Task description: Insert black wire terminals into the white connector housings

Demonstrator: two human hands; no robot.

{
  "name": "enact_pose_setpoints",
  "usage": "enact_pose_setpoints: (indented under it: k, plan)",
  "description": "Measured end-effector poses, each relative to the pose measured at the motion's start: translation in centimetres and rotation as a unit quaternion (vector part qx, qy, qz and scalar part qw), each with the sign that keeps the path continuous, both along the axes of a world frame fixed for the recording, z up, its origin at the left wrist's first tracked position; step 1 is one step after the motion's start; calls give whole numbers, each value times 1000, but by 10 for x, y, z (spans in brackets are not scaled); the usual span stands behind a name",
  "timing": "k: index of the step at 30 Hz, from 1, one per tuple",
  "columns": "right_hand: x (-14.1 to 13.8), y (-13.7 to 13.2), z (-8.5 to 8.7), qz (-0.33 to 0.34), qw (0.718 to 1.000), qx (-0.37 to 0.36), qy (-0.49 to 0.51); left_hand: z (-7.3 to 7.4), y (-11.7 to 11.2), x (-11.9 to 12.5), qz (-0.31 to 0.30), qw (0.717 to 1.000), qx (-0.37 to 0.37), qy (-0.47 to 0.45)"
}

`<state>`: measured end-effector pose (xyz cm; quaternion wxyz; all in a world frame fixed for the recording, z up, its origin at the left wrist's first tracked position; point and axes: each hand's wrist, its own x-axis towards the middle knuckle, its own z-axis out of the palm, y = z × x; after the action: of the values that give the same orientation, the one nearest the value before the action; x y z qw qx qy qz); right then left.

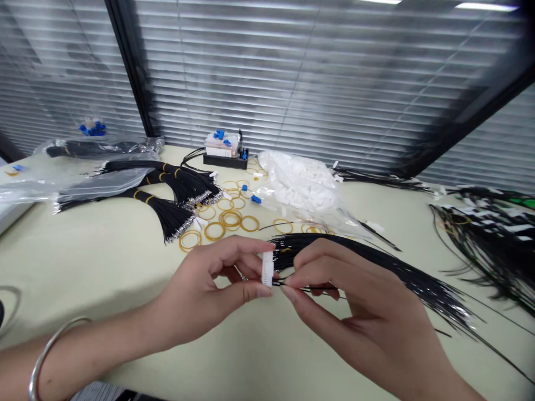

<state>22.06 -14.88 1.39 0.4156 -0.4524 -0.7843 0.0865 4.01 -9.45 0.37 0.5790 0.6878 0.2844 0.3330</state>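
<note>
Between its thumb and fingertips, my left hand (221, 284) grips a small white connector housing (267, 268) held upright. My right hand (359, 306) pinches a thin black wire (279, 282) right beside the housing's lower end. Whether the wire's tip sits inside the housing or only touches it, I cannot tell. Behind both hands lies a long bundle of black wires (376, 262) with metal-tipped ends, stretching to the right.
Rubber bands (229, 218) are scattered mid-table. A clear bag of white connectors (301, 181) lies behind them. Banded black wire bundles (167, 214) are at left, by a small black box (225, 160). More wires with white connectors (497, 228) pile up at right.
</note>
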Motion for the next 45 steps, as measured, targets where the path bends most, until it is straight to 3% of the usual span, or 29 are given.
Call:
enact_pose_setpoints:
  k: [27,35,45]
  plan:
    - [-4,-2,-1,-6,1000,16,0,0,-1,-1,-9,1000,-11,5]
    - [-3,-3,-4,-10,999,37,-24,-2,0,-1,-2,1000,29,9]
    - [-4,-4,-3,-50,999,-18,-9,-6,1,-2,-8,994,109,20]
